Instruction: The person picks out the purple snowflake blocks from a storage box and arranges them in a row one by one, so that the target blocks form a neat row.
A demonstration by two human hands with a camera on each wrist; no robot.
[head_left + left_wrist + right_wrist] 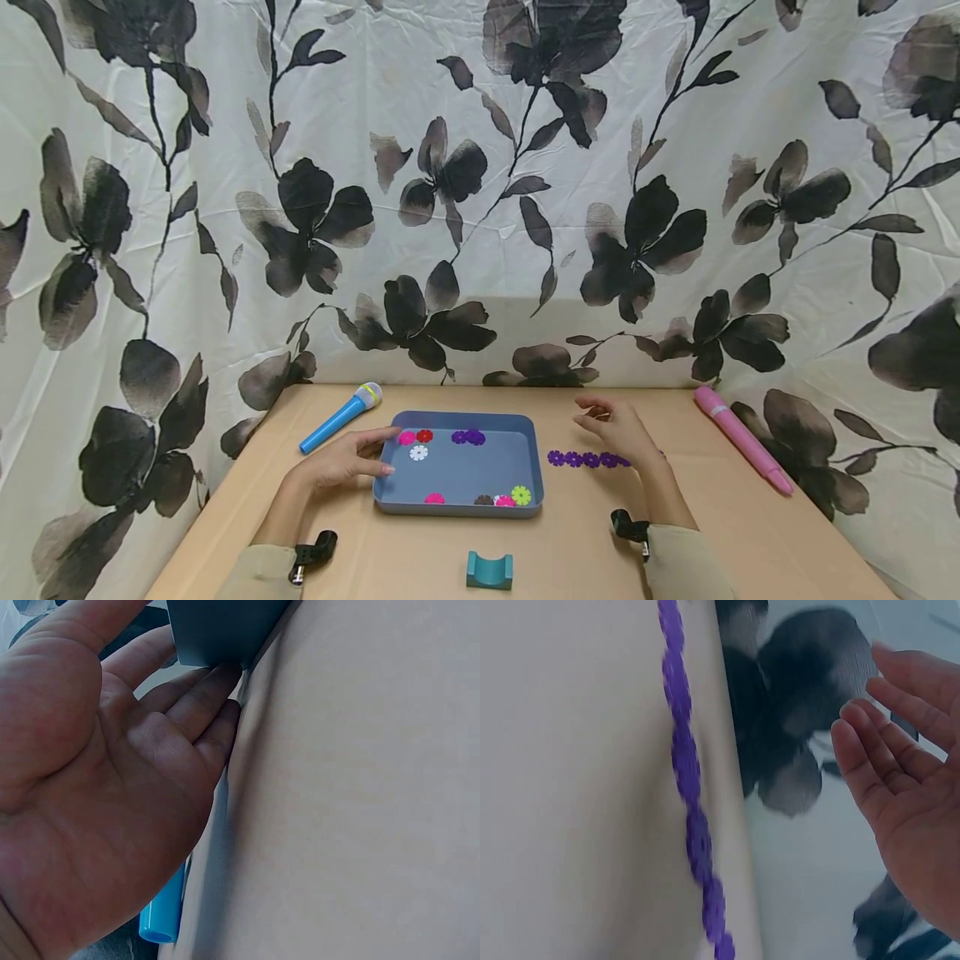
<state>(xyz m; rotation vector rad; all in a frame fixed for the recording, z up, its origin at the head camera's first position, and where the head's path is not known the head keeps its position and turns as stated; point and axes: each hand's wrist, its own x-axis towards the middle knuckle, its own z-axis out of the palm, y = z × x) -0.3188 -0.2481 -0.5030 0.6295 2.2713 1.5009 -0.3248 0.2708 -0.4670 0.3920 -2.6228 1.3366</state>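
Note:
My left hand (pixel 341 460) rests at the left side of the grey-blue tray (pixel 465 510), thumb and a fingertip at its rim. In the left wrist view, the fairly straight fingers (pixel 199 705) reach against the tray's lower wall (pixel 217 634). Inside lie flower-shaped discs: pink (pixel 407 437), red (pixel 424 436), white (pixel 418 452), a joined purple pair (pixel 468 437) and others along the near edge. My right hand (pixel 615 425) hovers with loosely bent fingers, nothing held, above a chain of purple flower discs (pixel 582 459) on the table. The forearm hides part of that chain.
A blue toy microphone (pixel 337 422) lies at the far left. A pink stick-shaped thing (pixel 746 442) lies slanted at the right. In front of the tray stands a teal curved block (pixel 490 572). A flower-print cloth (pixel 525 250) hangs behind the table (pixel 405 567).

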